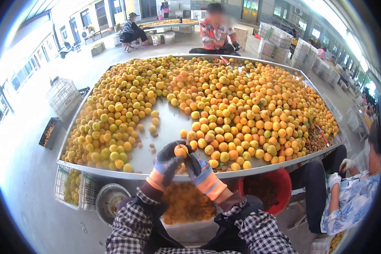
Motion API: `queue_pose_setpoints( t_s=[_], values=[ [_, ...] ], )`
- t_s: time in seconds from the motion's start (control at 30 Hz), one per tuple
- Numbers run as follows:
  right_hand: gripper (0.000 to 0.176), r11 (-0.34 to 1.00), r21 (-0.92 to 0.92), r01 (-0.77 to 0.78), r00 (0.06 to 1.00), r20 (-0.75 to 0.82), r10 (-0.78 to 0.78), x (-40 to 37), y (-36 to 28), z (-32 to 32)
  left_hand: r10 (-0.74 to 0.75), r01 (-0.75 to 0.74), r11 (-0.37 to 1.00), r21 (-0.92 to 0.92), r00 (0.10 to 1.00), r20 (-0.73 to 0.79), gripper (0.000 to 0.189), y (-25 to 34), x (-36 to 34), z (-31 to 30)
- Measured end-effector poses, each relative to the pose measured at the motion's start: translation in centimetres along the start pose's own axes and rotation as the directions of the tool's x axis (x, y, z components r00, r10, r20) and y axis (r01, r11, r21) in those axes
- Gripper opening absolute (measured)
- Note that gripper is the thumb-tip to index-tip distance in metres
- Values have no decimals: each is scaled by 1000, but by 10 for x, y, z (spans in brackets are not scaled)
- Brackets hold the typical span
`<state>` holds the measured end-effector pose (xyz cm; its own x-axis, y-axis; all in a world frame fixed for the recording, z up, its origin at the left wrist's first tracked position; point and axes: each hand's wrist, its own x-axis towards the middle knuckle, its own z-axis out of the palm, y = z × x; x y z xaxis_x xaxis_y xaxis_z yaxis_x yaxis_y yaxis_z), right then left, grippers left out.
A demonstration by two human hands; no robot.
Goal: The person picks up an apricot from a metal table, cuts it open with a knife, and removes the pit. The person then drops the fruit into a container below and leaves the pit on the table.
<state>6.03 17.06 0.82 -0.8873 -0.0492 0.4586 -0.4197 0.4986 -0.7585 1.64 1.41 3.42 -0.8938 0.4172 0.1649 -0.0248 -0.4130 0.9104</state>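
Both hands wear dark gloves with orange and blue-grey cuffs and meet over the near edge of a metal table (165,116) heaped with apricots (241,106). My left hand (168,155) is closed around an orange apricot (181,151). Close against the same fruit, my right hand (193,164) has its fingers pressed together; whatever they hold is too small to make out. Under the hands, below the table edge, a container of orange fruit pieces (188,203) sits between the knees.
A red tub (285,192) stands below right, a metal basin (102,205) and a white crate (88,192) below left. A co-worker in white gloves sits at the right (353,199); another person (211,34) sits across the table. Pits (315,142) lie at the table's right.
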Motion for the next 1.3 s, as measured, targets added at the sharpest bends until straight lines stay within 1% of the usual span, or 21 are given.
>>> queue_pose_setpoints(
  t_s=[0.03, 0.07, 0.13, 0.2, 0.27, 0.3, 0.33, 0.37, 0.4, 0.47, 0.53, 0.63, 0.73, 0.8, 0.87, 0.97, 1.07, 1.13, 1.2, 1.27, 1.3],
  values=[
    [24, 1000, -19, 24, 1000, -15, -24, -3, 1, -1, -8, 8, 1000, -4, 1000, 30, 63, 2, 1, 0],
    [41, 997, -57, 59, 998, 19, -58, -1, 3, -7, -22, 23, 1000, -11, 998, 58, 65, 6, 4, 0],
    [38, 999, 14, 38, 998, 50, -39, 0, 15, -8, 8, -10, 995, 95, 1000, 23, 54, 13, 7, 6],
    [30, 998, 36, 54, 998, 25, -55, 2, 1, -17, 29, -32, 995, 94, 999, 34, 48, 9, 9, 6],
    [29, 1000, -20, 8, 1000, 5, -8, 3, -4, -12, 129, -132, 972, 195, 991, 29, 49, -6, 14, 3],
    [27, 982, 19, -185, 977, 108, 182, 4, -6, -9, 99, -96, 986, 137, 995, -14, 49, -12, 11, 8],
    [25, 1000, 21, -14, 999, 35, 13, 4, 1, 1, 72, -67, 995, 80, 996, -50, 51, -10, 8, 18],
    [26, 999, 13, 34, 999, 15, -35, 6, 7, 10, -71, 75, 986, -148, 997, 34, 53, 5, 2, 31],
    [29, 996, 2, 85, 996, -6, -85, 6, 13, 14, -78, 82, 985, -150, 996, 33, 53, 2, 3, 31],
    [26, 999, 0, 32, 999, -5, -32, 6, 9, 13, -64, 67, 986, -152, 998, 21, 54, 0, 6, 27],
    [25, 1000, -2, -16, 1000, -7, 16, 10, 3, 9, -60, 61, 994, -90, 998, 19, 52, 0, 9, 20],
    [26, 998, 61, -10, 1000, 0, 10, 12, -4, -3, -8, 2, 987, 163, 999, 33, 49, 6, 14, 0],
    [27, 1000, 21, -21, 997, 78, 19, 5, -7, -4, 40, -33, 961, 275, 999, -19, 50, 10, 9, 1],
    [26, 999, 0, 38, 999, -15, -38, 2, -1, 8, 40, -33, 992, 121, 998, -50, 50, -1, 6, 8],
    [25, 998, 39, 56, 995, -81, -53, 5, 4, 18, -167, 159, 948, -274, 986, -7, 49, -1, -4, 24],
    [24, 986, 62, -154, 988, 1, 155, 5, 1, 13, -161, 156, 965, -213, 987, -6, 50, -3, 1, 26],
    [25, 998, 29, -51, 998, 28, 51, 6, -1, -2, -143, 145, 987, -63, 989, 32, 51, 2, 9, 13],
    [17, 998, 31, -54, 998, 28, 53, 8, -4, -5, 2, 3, 980, 198, 1000, -24, 51, 4, 11, 6],
    [20, 999, 49, -1, 1000, -5, 1, 7, -6, -4, 17, -17, 983, 184, 1000, 1, 51, 5, 11, 4],
    [22, 999, 30, -11, 1000, -20, 12, 4, -2, 3, 75, -53, 980, 194, 992, -103, 50, 2, 5, 15],
    [24, 1000, 12, -23, 999, -32, 23, 2, -1, 7, -49, 52, 998, 37, 996, -78, 49, 1, 2, 23]
  ],
)
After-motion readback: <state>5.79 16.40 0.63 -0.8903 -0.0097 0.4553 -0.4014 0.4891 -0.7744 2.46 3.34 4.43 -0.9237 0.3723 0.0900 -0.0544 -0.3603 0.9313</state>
